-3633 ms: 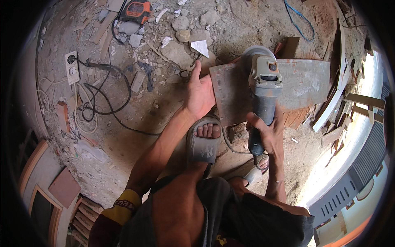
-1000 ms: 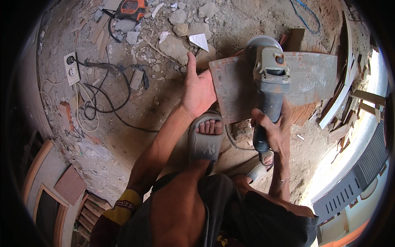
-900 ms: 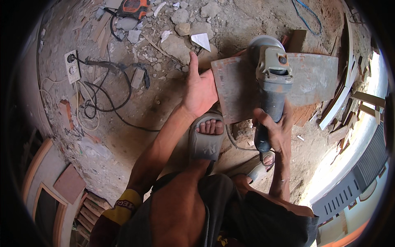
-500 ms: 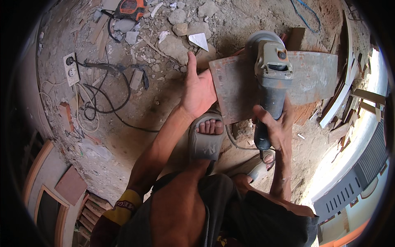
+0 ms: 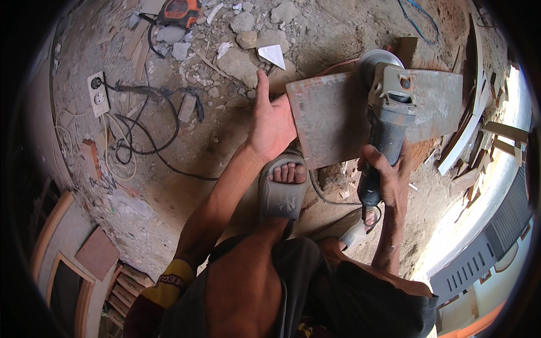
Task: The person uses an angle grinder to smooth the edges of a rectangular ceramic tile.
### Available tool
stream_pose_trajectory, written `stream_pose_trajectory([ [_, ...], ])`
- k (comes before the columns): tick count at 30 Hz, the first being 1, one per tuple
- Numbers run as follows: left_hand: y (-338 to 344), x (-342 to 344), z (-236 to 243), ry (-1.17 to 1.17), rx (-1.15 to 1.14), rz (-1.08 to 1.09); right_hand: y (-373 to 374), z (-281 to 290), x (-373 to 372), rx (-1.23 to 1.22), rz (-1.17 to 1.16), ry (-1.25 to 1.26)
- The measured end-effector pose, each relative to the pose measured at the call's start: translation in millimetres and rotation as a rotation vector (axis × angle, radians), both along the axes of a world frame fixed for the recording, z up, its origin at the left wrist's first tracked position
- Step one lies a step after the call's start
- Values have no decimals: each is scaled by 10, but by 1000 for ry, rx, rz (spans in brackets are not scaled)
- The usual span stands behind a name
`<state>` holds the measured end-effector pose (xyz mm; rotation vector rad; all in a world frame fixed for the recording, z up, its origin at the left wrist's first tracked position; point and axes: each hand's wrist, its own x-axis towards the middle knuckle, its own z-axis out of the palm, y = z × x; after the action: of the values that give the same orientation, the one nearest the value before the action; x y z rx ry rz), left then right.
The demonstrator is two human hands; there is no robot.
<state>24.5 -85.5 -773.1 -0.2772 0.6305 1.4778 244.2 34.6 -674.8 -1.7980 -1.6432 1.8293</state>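
Tile (image 5: 344, 115), a dusty reddish-grey slab, lies flat on the rubble-strewn floor (image 5: 186, 186) just ahead of the person's sandalled foot (image 5: 283, 191), whose toes sit at its near edge. The left hand (image 5: 271, 121) presses its palm and fingers against the tile's left edge, thumb pointing up, its grip loose and flat rather than closed around anything. The right hand (image 5: 389, 174) has its grip wrapped tight round the dark handle of an angle grinder (image 5: 386, 112), which rests across the tile with its round guard at the far edge. To the left lie a white socket strip (image 5: 97, 93) with black cables (image 5: 141, 135), and an orange tape measure (image 5: 179, 10) sits among stones farther off.
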Motion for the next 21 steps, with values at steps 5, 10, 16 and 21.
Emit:
stream_pose_trajectory([
  [5,-23,3,2,28,-17,-3,152,-39,134,36,-46,30],
  [10,-3,7,55,22,-19,-7,115,-31,90,35,-1,12],
  [16,1,12,52,47,-10,-14,22,-52,8,31,19,24],
  [21,-1,10,51,65,-35,-22,138,-56,78,9,-37,41],
])
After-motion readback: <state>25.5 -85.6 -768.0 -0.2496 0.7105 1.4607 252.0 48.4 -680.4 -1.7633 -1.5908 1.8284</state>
